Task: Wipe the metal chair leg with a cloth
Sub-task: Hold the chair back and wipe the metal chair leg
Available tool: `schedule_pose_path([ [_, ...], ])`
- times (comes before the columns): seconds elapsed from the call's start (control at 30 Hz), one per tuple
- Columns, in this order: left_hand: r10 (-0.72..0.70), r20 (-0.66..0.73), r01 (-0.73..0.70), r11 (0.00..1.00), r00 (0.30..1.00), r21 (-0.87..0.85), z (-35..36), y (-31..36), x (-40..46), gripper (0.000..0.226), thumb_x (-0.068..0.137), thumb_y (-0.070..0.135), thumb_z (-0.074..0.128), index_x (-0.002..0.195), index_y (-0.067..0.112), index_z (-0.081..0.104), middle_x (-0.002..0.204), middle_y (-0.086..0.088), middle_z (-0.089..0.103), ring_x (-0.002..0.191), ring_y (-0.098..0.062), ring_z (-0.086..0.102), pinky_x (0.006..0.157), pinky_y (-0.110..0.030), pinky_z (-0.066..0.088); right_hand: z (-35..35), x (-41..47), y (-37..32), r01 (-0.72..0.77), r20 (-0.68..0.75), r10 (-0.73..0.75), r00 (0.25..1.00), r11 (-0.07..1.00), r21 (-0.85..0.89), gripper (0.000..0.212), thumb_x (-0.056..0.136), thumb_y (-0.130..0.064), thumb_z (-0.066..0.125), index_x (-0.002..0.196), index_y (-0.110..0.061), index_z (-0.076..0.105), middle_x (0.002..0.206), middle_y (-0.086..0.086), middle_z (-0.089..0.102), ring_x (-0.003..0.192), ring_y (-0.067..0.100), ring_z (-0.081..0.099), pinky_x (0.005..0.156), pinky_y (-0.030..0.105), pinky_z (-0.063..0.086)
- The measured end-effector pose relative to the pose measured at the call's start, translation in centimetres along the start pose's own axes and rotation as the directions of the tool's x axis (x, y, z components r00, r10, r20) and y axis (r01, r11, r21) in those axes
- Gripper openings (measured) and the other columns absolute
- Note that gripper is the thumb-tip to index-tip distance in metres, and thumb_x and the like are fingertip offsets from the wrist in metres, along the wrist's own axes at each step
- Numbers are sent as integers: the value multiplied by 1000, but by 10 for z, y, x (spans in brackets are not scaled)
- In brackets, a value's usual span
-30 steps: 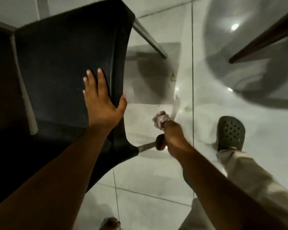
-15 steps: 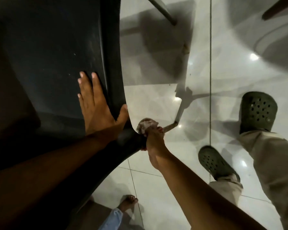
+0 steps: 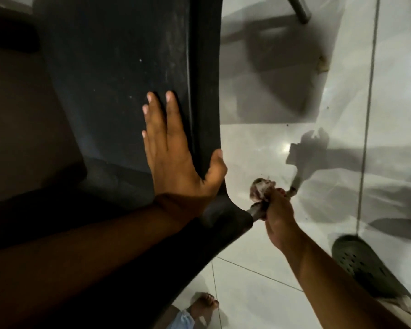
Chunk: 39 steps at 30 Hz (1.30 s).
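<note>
Right hand point(image 3: 277, 210), clenched on the cloth point(image 3: 261, 187) around the chair leg point(image 3: 255, 211), has slid up to the seat point(image 3: 128, 67) at 9 o'clock. Upstroke looks finished; lower leg likely next. Left hand point(image 3: 173, 153) stays flat, fingers released, bracing seat.

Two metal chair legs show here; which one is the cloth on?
The near leg at the seat's lower corner: the right hand grips it with the cloth. The far leg at the top edge stands untouched.

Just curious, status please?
Left hand flat on black plastic chair seat. Right hand grips crumpled cloth around metal chair leg. Nothing blocking.
</note>
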<state>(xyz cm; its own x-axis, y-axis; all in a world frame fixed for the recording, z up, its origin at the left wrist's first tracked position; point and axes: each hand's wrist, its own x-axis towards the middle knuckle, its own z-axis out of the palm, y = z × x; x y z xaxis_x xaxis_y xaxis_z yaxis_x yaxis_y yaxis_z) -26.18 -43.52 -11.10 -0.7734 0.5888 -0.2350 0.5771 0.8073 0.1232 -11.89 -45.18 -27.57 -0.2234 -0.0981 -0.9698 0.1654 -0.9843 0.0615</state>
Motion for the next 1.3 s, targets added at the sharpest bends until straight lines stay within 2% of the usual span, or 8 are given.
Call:
schedule_pose_path([
  [0.13, 37, -38, -38, 999, 999, -24, 2, -4, -2, 98, 77, 48, 52, 154, 10, 6, 165, -19, 4, 154, -34, 1, 123, -61, 9, -20, 31, 2, -26, -38, 22, 999, 993, -111, 18, 90, -13, 48, 76, -14, 59, 64, -1, 62, 66, 18, 54, 62, 30, 47],
  [0.27, 82, -72, -84, 996, 994, -30, 4, -10, 2, 96, 78, 52, 49, 153, 7, 9, 163, -25, 7, 153, -40, 5, 119, -67, 14, -12, 10, -4, 43, 148, -49, 988, 998, 40, 25, 91, -2, 39, 70, -14, 44, 68, 4, 43, 62, 15, 39, 58, 27, 32],
  [0.4, 65, -51, -66, 998, 997, -21, 3, -10, -2, 97, 78, 47, 56, 153, 10, 7, 164, -24, 6, 153, -41, 4, 118, -68, 13, 14, -60, 0, 25, 210, -37, 977, 998, 60, 12, 93, -9, 47, 97, -14, 57, 83, 16, 49, 74, 24, 48, 66, 31, 37],
  [0.6, 23, -44, -24, 999, 999, -24, 1, -6, -2, 99, 76, 44, 58, 154, 15, 4, 165, -20, 3, 153, -36, 1, 121, -64, 8, 9, -58, 6, -24, 165, 28, 986, 999, -23, 27, 101, -23, 46, 122, -7, 53, 105, 20, 55, 80, 18, 56, 70, 28, 45],
  [0.7, 47, -40, -48, 998, 998, -41, 0, -2, -2, 99, 76, 43, 56, 154, 9, 5, 165, -22, 2, 154, -37, 0, 121, -64, 8, -11, -21, 10, 1, 140, -8, 990, 999, 50, 22, 98, -20, 51, 90, -15, 71, 84, 8, 68, 68, 16, 60, 67, 32, 44],
  [0.8, 69, -40, -71, 996, 997, -55, -2, -3, -2, 100, 76, 45, 53, 153, 5, 4, 164, -23, 1, 154, -37, -2, 124, -59, 5, -32, 32, 10, 2, 87, -5, 996, 999, 43, 47, 96, -17, 49, 56, -23, 75, 64, -1, 68, 53, 11, 56, 59, 29, 43],
  [1.1, 130, -11, -131, 988, 991, -86, 1, -9, 0, 94, 82, 39, 48, 149, -8, 3, 162, -30, 0, 153, -41, -1, 124, -59, 4, -68, 121, 0, -2, 64, 19, 998, 964, -265, 30, 91, -15, 48, 64, -22, 58, 68, 1, 59, 49, 12, 46, 50, 28, 31],
  [1.3, 108, -40, -111, 990, 993, -82, 4, -10, 0, 89, 85, 42, 45, 150, -6, 6, 161, -33, 2, 152, -44, 0, 124, -59, 4, -22, 40, 3, -48, -28, 48, 998, 999, -2, 20, 99, -10, 42, 83, -12, 54, 77, 8, 52, 63, 17, 47, 62, 31, 38],
])
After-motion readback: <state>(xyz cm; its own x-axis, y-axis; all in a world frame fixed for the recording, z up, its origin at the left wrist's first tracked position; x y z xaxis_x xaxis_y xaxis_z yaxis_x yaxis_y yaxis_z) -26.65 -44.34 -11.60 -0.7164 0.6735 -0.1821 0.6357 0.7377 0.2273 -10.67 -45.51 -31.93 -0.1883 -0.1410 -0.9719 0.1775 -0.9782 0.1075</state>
